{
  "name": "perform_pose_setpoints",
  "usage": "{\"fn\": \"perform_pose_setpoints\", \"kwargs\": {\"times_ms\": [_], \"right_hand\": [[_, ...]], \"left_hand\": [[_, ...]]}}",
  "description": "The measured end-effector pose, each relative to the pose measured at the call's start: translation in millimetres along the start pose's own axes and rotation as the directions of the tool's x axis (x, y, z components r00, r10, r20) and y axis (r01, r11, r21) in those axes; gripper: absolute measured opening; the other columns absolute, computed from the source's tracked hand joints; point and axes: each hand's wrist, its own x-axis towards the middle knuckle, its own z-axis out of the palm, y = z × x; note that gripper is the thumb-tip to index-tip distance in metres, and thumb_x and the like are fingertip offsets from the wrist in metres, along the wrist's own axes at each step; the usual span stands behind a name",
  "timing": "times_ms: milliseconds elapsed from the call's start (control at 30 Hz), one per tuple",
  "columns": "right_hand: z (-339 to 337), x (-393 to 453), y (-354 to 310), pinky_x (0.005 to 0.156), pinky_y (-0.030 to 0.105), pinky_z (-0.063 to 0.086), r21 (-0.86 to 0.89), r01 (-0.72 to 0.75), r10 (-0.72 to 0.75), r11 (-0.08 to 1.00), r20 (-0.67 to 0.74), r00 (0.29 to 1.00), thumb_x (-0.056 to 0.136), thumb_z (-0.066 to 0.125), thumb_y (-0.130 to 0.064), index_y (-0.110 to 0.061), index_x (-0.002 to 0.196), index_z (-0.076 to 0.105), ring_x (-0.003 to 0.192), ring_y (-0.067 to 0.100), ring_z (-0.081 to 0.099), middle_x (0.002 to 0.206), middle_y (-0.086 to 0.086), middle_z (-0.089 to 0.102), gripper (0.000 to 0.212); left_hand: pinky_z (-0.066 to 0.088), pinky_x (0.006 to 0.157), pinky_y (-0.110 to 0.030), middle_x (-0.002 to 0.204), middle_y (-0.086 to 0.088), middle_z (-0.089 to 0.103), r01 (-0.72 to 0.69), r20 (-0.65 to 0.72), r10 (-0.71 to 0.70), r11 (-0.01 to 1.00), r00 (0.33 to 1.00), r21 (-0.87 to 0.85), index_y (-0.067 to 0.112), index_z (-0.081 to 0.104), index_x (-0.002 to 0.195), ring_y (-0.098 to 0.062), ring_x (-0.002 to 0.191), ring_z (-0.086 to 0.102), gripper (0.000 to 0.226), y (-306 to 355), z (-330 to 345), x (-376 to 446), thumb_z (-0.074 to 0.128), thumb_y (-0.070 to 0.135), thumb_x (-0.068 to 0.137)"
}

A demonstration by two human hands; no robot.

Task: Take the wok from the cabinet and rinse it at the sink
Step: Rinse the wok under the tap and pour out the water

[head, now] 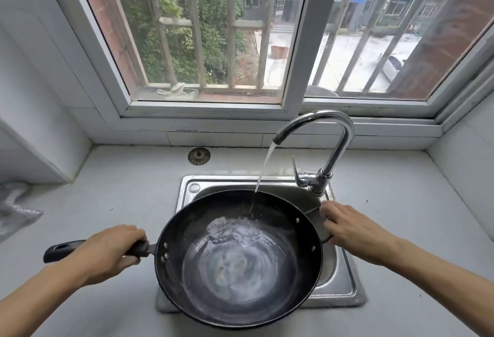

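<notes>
Windowed counter: wok over sink, rinsing under tap; left hand grips handle, right hand loose-fingered beside rim.

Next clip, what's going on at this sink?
A person is rinsing a black wok over a steel sink. The left hand grips the wok's long handle, holding the pan over the basin. The faucet is running, and its stream lands inside the wok near the far rim, with water pooling in the bottom. The right hand is at the small loop handle on the wok's right side, fingers loosely bent; whether it actually holds it is unclear. A loose strainer lies on the counter behind the sink.
</notes>
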Motion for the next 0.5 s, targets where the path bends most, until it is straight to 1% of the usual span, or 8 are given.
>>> {"fn": "perform_pose_setpoints", "kwargs": {"times_ms": [100, 233, 267, 333, 367, 400, 433, 500], "right_hand": [[13, -2, 3, 0.09, 0.039, 0.053, 0.004, -0.007, 0.006, 1.0, 0.095, 0.995, 0.075, 0.075, -0.029, -0.015, 0.081, 0.05, 0.133, 0.036, 0.043, 0.133, 0.016, 0.047, 0.029], [18, -4, 6, 0.099, 0.044, 0.048, 0.078, -0.068, 0.051, 0.995, 0.208, 0.977, 0.081, 0.074, -0.035, -0.017, 0.08, 0.046, 0.139, 0.043, 0.035, 0.146, 0.026, 0.038, 0.033], [17, -2, 6, 0.104, 0.045, 0.043, 0.104, -0.076, 0.05, 0.992, 0.229, 0.972, 0.084, 0.071, -0.035, -0.017, 0.081, 0.046, 0.142, 0.044, 0.028, 0.15, 0.028, 0.03, 0.031], [16, 1, 6, 0.113, 0.042, 0.03, 0.139, -0.067, 0.028, 0.988, 0.264, 0.964, 0.092, 0.061, -0.035, -0.016, 0.085, 0.045, 0.148, 0.04, 0.013, 0.158, 0.027, 0.007, 0.026], [15, 1, 7, 0.114, 0.039, 0.026, 0.146, -0.067, 0.024, 0.987, 0.278, 0.96, 0.094, 0.057, -0.035, -0.015, 0.087, 0.047, 0.148, 0.037, 0.009, 0.16, 0.024, -0.001, 0.023], [13, 2, 6, 0.112, 0.038, 0.025, 0.142, -0.071, 0.025, 0.987, 0.3, 0.954, 0.094, 0.056, -0.035, -0.014, 0.089, 0.05, 0.148, 0.035, 0.01, 0.16, 0.023, -0.004, 0.022], [12, 3, 6, 0.11, 0.039, 0.026, 0.138, -0.072, 0.025, 0.988, 0.318, 0.948, 0.093, 0.057, -0.035, -0.014, 0.089, 0.052, 0.148, 0.034, 0.012, 0.16, 0.023, -0.002, 0.022], [12, 8, 5, 0.105, 0.043, 0.032, 0.134, -0.069, 0.025, 0.989, 0.307, 0.951, 0.087, 0.061, -0.037, -0.016, 0.083, 0.055, 0.146, 0.036, 0.019, 0.159, 0.025, 0.011, 0.023]], "left_hand": [[0.042, 0.076, -0.023, 0.089, 0.018, 0.051, -0.037, 0.029, 0.037, 0.999, 0.999, 0.018, 0.039, 0.045, 0.086, -0.003, 0.088, 0.049, 0.017, -2, 4, 1, 0.048, 0.054, 0.079], [0.043, 0.08, -0.024, 0.094, 0.019, 0.05, -0.054, 0.036, 0.053, 0.998, 0.998, 0.041, 0.041, 0.042, 0.088, -0.004, 0.091, 0.048, 0.01, 2, 4, 6, 0.047, 0.049, 0.084], [0.043, 0.08, -0.024, 0.096, 0.019, 0.05, -0.057, 0.025, 0.055, 0.997, 0.998, 0.048, 0.04, 0.043, 0.091, -0.004, 0.092, 0.048, 0.01, 3, 3, 8, 0.049, 0.047, 0.086], [0.042, 0.081, -0.025, 0.098, 0.019, 0.048, -0.053, -0.006, 0.053, 0.996, 0.999, 0.069, 0.037, 0.048, 0.098, -0.003, 0.092, 0.045, 0.012, 5, 0, 13, 0.051, 0.045, 0.09], [0.041, 0.08, -0.025, 0.097, 0.019, 0.048, -0.049, -0.023, 0.051, 0.996, 0.998, 0.077, 0.036, 0.049, 0.1, -0.003, 0.092, 0.044, 0.013, 6, -1, 15, 0.051, 0.045, 0.091], [0.041, 0.079, -0.026, 0.096, 0.019, 0.047, -0.047, -0.038, 0.05, 0.996, 0.998, 0.076, 0.035, 0.051, 0.101, -0.003, 0.093, 0.044, 0.014, 5, -2, 17, 0.052, 0.044, 0.091], [0.041, 0.079, -0.027, 0.095, 0.019, 0.047, -0.045, -0.047, 0.049, 0.996, 0.998, 0.072, 0.035, 0.052, 0.102, -0.004, 0.093, 0.046, 0.015, 4, -3, 19, 0.053, 0.044, 0.09], [0.043, 0.078, -0.03, 0.094, 0.019, 0.046, -0.044, -0.06, 0.048, 0.997, 0.997, 0.064, 0.035, 0.053, 0.102, -0.007, 0.095, 0.049, 0.016, 3, -5, 22, 0.055, 0.044, 0.089]]}}
